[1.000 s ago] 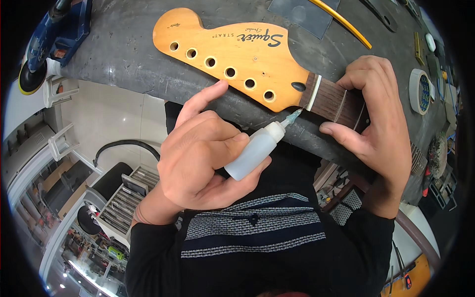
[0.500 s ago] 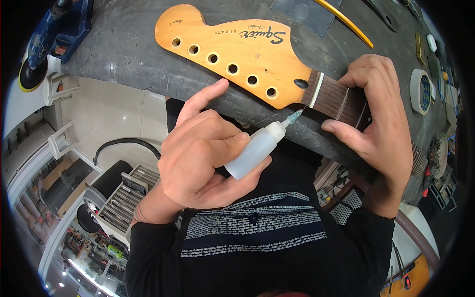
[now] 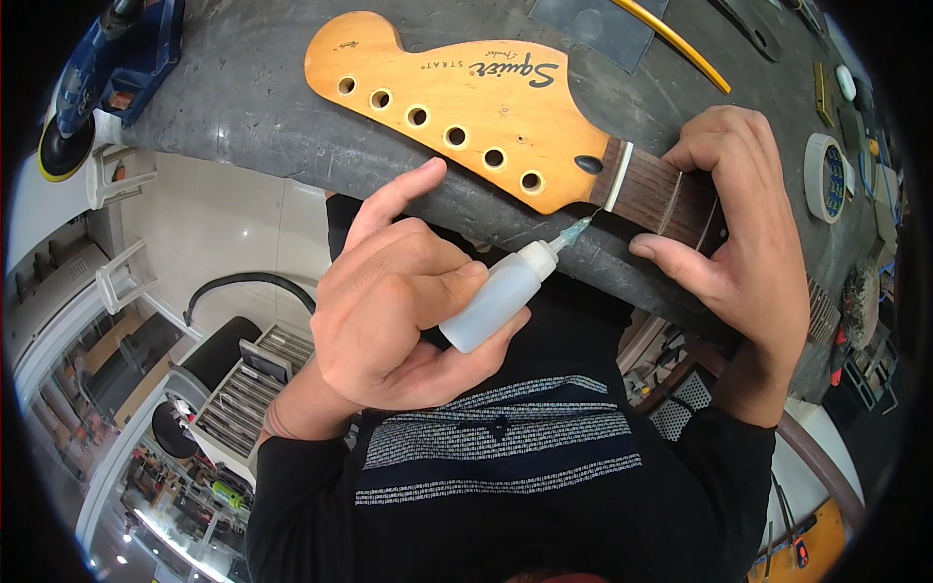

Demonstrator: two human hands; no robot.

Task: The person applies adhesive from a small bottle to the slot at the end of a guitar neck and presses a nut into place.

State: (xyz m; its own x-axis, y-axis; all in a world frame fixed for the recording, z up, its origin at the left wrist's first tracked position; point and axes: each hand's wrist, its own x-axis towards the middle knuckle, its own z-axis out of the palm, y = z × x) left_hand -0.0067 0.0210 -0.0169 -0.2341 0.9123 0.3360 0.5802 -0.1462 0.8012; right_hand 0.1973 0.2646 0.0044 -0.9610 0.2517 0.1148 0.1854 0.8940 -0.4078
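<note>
My left hand [image 3: 379,321] is wrapped round a small translucent squeeze bottle [image 3: 491,301], its index finger stretched out to just below the headstock’s lower edge. The bottle’s fine nozzle [image 3: 569,236] reaches up to the lower end of the white nut [image 3: 617,177]; I cannot tell if it touches. The maple guitar headstock [image 3: 437,78], with printed markings and several empty tuner holes, lies on the dark bench. My right hand [image 3: 729,228] grips the dark fretboard [image 3: 646,199] just right of the nut, thumb on the near side and fingers over the far side.
The dark bench [image 3: 224,78] holds a blue power tool [image 3: 92,58] at upper left, a yellow tube [image 3: 671,44], a round white container [image 3: 826,180] and assorted tools at right. Below lie a pale tiled floor [image 3: 243,214], a black hose [image 3: 238,277] and a drawer unit [image 3: 243,398].
The headstock and neck have shifted very slightly upward and rightward since a second ago. Both hands and the bottle stay almost where they were.
</note>
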